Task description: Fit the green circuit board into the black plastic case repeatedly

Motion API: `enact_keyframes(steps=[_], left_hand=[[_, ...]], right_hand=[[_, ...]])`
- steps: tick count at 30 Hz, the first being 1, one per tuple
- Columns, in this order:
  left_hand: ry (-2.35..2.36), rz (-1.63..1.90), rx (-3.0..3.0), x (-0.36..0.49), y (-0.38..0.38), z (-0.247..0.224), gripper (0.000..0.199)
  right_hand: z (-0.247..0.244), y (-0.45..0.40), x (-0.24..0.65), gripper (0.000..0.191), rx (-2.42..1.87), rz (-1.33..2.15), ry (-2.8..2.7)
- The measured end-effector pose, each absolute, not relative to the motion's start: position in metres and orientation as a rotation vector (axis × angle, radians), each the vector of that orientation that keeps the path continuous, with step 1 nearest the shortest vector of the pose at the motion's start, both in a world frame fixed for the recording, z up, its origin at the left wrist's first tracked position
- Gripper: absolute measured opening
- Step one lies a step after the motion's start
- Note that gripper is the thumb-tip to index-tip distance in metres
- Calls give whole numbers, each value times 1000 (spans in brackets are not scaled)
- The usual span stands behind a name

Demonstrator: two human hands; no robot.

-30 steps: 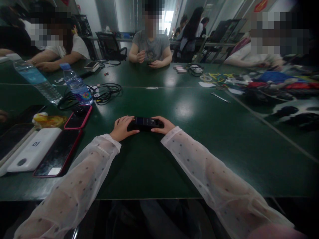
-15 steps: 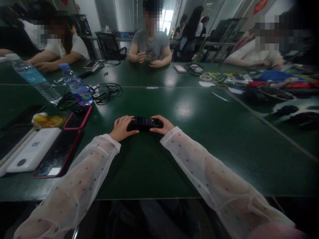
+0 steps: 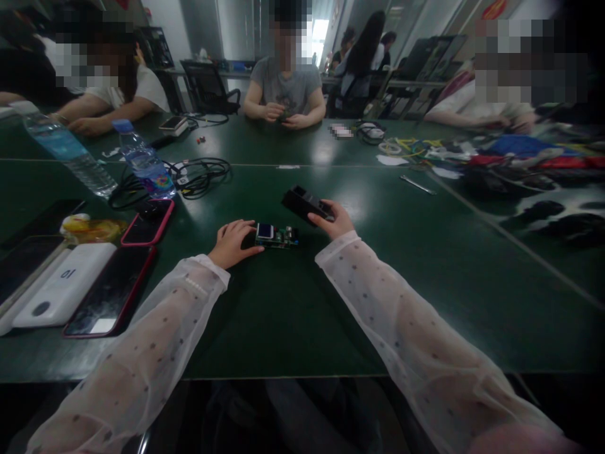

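Note:
A green circuit board (image 3: pixel 285 237) with a small dark screen in a white frame lies on the green table. My left hand (image 3: pixel 234 243) grips its left end, thumb at the near edge and fingers at the far edge. Raised above and beyond the board's right end is a black plastic housing (image 3: pixel 302 200), tilted. My right hand (image 3: pixel 336 221) pinches it by its near right end, thumb in front. A window-like opening shows in the housing.
To my left are a red-edged phone (image 3: pixel 113 290), a white power bank (image 3: pixel 66 284), a pink-cased phone (image 3: pixel 149 222) and water bottles (image 3: pixel 142 161). Coiled black cables (image 3: pixel 205 176) lie behind. A wrench (image 3: pixel 418 184) lies at right. People sit around the table.
My right hand has lifted the black housing off the board, up and to the right, exposing the circuit board. My left hand has stayed in place.

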State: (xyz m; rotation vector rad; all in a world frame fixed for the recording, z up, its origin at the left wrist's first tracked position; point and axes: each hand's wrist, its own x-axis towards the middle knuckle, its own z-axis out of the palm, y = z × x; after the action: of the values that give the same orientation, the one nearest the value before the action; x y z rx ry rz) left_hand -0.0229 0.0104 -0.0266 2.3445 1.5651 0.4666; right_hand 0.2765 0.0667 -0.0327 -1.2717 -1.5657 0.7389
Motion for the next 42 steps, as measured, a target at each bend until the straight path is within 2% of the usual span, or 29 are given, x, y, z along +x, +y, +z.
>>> enact_keyframes(steps=[6,11,42], left_hand=[[1567,478,2370,-23,11,-30,49],[1568,453,2367,-22,10,-28,48],[1567,442,2359,-21,10,-27,48]], right_hand=[[-59,76,284,62,-1498,552,-1655],[-59,70,277,56,-1550,438,-1765],[-55,64,268,55,-1598,241,-1887]])
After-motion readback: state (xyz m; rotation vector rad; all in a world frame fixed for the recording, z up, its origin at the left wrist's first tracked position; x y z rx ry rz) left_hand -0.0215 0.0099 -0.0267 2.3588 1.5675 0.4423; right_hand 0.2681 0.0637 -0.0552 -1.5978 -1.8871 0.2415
